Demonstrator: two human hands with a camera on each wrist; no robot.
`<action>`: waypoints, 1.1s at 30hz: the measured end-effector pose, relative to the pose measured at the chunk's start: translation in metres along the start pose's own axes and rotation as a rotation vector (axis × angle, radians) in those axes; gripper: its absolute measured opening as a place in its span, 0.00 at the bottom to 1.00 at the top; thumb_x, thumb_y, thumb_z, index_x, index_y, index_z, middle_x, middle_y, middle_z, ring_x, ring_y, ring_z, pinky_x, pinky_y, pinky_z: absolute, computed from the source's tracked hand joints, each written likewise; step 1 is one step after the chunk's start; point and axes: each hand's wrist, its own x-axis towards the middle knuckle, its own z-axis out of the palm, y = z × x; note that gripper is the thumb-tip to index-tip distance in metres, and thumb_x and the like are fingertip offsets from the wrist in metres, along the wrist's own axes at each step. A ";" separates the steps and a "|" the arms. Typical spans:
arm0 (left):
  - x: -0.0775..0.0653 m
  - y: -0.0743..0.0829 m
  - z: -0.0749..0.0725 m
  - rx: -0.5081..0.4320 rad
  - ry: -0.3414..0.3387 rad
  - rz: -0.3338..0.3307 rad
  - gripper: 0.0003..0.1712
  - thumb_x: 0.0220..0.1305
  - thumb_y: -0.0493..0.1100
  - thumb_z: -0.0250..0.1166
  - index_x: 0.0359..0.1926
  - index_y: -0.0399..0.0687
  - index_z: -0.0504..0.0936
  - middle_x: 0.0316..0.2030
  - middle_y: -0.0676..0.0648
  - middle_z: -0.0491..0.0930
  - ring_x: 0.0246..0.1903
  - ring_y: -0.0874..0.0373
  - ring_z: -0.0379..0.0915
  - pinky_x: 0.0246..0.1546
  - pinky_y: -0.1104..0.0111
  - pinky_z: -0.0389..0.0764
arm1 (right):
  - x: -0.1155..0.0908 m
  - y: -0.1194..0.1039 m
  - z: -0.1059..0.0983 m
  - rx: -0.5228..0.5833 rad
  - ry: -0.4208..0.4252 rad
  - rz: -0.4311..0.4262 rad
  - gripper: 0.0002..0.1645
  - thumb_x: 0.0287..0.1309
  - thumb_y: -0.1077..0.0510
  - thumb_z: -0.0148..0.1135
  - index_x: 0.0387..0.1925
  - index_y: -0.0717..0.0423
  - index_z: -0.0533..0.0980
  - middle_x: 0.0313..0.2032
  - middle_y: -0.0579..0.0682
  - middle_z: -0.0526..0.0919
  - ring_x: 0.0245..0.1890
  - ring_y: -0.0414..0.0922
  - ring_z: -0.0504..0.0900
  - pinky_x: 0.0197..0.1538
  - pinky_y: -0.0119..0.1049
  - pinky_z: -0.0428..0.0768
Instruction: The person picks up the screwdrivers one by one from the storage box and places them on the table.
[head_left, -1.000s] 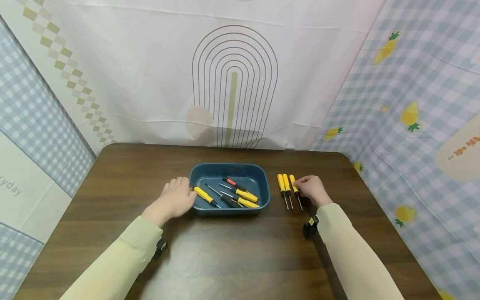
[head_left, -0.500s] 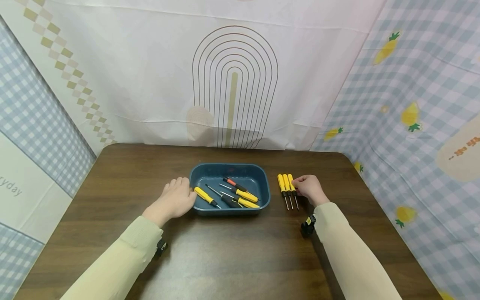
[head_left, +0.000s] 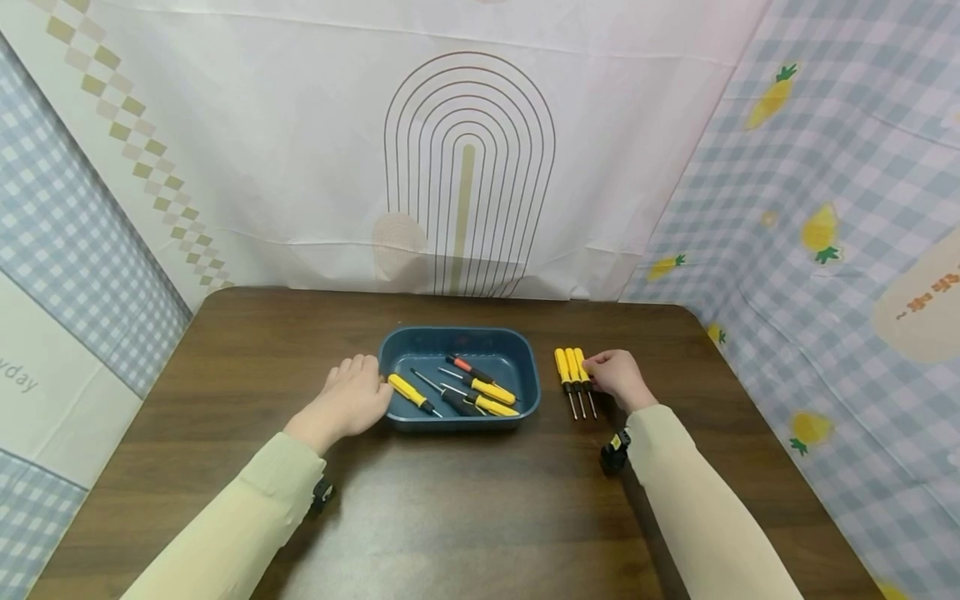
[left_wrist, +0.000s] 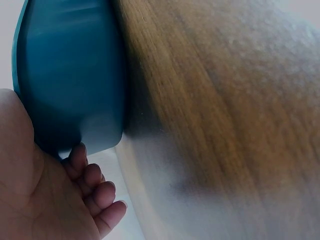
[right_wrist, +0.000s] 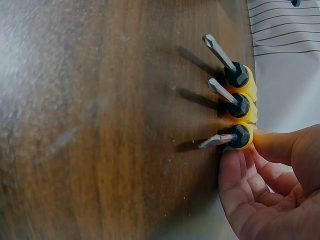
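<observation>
Three yellow-handled screwdrivers lie side by side on the table in the head view, blades toward the person. My right hand [head_left: 619, 377] pinches the rightmost screwdriver [head_left: 581, 358] by its handle, thumb on one side and fingers on the other. In the right wrist view its handle [right_wrist: 244, 136] touches the middle screwdriver [right_wrist: 240, 105]. A dark blue rectangular bin [head_left: 457, 424] holds several screwdrivers with yellow, black or red-and-black handles. At its left end my left hand [head_left: 351, 393] grips the rim; the left wrist view shows curled fingers [left_wrist: 102, 192] against the outside wall, the thumb hidden.
The brown wooden table [head_left: 480, 517] extends around the bin. Behind it hangs a white printed cloth [head_left: 300, 167], with blue checked cloth [head_left: 847, 275] at the right. A black wrist camera [head_left: 615, 454] sits below the right cuff.
The rightmost screwdriver has slid left against the other two, with my right hand moving along with it. During the last half second little moves. My left hand and the bin stay still.
</observation>
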 end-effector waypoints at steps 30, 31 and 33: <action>0.000 -0.001 0.000 -0.001 -0.009 -0.006 0.22 0.66 0.49 0.50 0.48 0.33 0.68 0.38 0.43 0.67 0.41 0.47 0.61 0.43 0.55 0.64 | -0.019 -0.033 -0.002 -0.103 0.054 -0.206 0.32 0.61 0.34 0.56 0.50 0.58 0.75 0.46 0.58 0.78 0.38 0.51 0.77 0.39 0.41 0.78; 0.000 -0.001 0.000 -0.001 -0.008 -0.005 0.21 0.66 0.49 0.50 0.48 0.33 0.68 0.38 0.43 0.67 0.41 0.47 0.61 0.43 0.55 0.64 | -0.020 -0.035 0.000 -0.106 0.049 -0.216 0.33 0.61 0.34 0.56 0.50 0.57 0.75 0.46 0.59 0.78 0.38 0.51 0.77 0.39 0.41 0.78; 0.000 -0.001 0.000 -0.001 -0.009 -0.004 0.21 0.66 0.49 0.50 0.48 0.33 0.68 0.38 0.43 0.67 0.41 0.47 0.61 0.42 0.55 0.64 | -0.023 -0.040 0.002 -0.101 0.039 -0.244 0.33 0.60 0.33 0.56 0.49 0.57 0.75 0.46 0.60 0.79 0.38 0.52 0.77 0.39 0.42 0.78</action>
